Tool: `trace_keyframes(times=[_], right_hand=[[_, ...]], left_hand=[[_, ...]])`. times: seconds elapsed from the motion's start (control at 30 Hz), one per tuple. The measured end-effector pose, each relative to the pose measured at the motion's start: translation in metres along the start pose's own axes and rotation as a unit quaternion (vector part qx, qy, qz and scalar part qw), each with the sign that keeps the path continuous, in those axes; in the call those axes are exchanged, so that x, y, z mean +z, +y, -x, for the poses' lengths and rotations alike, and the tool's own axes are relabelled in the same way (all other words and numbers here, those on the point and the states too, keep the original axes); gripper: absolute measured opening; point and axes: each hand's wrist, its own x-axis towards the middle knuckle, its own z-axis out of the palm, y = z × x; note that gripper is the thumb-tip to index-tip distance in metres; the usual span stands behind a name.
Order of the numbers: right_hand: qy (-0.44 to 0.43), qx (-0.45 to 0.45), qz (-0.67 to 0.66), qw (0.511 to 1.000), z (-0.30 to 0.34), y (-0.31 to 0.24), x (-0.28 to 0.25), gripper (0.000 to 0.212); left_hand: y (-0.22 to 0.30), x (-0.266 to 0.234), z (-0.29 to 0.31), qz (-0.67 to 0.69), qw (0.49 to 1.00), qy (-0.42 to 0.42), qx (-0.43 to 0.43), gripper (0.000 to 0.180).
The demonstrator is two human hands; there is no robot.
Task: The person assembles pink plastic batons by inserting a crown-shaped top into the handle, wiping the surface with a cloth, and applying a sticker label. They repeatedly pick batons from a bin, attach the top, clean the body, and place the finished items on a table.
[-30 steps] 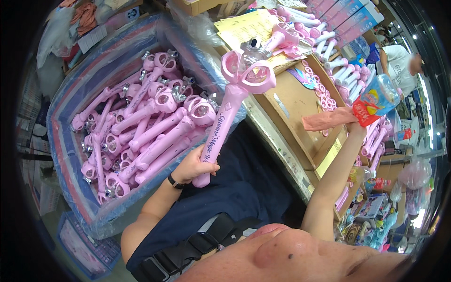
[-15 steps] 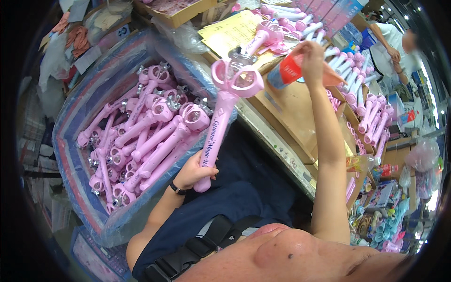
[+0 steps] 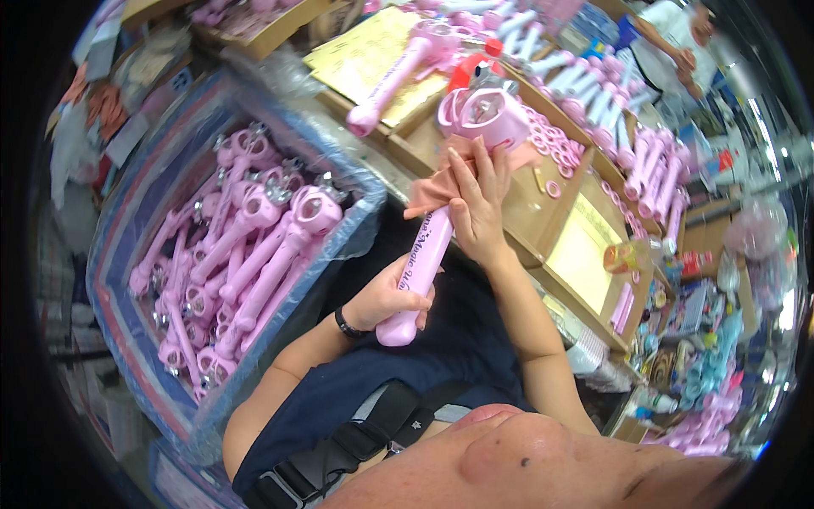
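Note:
My left hand is closed around the lower handle of a pink toy wand, which leans away from me to the right. Dark lettering runs along its handle, and the open, looped wand head has a clear and silvery middle. Just below that head, my right hand wraps a peach-orange cloth against the wand, its fingers lying over the cloth. The palm side is hidden. Behind the wand head shows part of a red object, mostly covered.
At left stands a plastic-lined bin piled with pink wands. Another wand lies across yellow paper on the workbench. Cardboard trays hold pink rings; more wands lie beyond. A person is at the far right.
My right hand has come down from over the bench to the wand, bringing the cloth against it. The wand has tilted further right. The view has shifted a little.

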Motion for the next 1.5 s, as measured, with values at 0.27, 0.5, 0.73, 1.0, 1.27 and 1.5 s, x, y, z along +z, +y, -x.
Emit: trace_keyframes(times=[0.27,0.5,0.73,1.0,1.27,1.5], right_hand=[[0.328,0.382,-0.293,0.813,0.054,-0.022,-0.023,0.048],[0.239,0.31,-0.64,0.661,0.04,-0.021,-0.074,0.02],[0.253,0.247,-0.303,0.885,0.031,-0.045,-0.04,0.054],[0.147,0.318,-0.775,0.526,0.081,0.022,-0.057,0.057],[0.015,0.484,-0.684,0.546,0.098,-0.036,-0.063,0.049],[0.274,0.351,-0.607,0.658,0.079,0.017,-0.095,0.05]], left_hand=[[-0.05,0.031,-0.033,-0.179,0.982,0.052,-0.012,0.051],[-0.056,0.038,-0.039,-0.315,0.947,0.055,-0.005,0.053],[-0.06,0.042,-0.056,-0.575,0.786,0.18,0.139,0.046],[-0.062,0.045,-0.047,-0.428,0.901,0.015,0.07,0.051],[-0.051,0.033,-0.049,-0.052,0.98,-0.104,-0.16,0.048],[-0.065,0.033,-0.046,-0.02,0.997,-0.068,-0.036,0.038]])
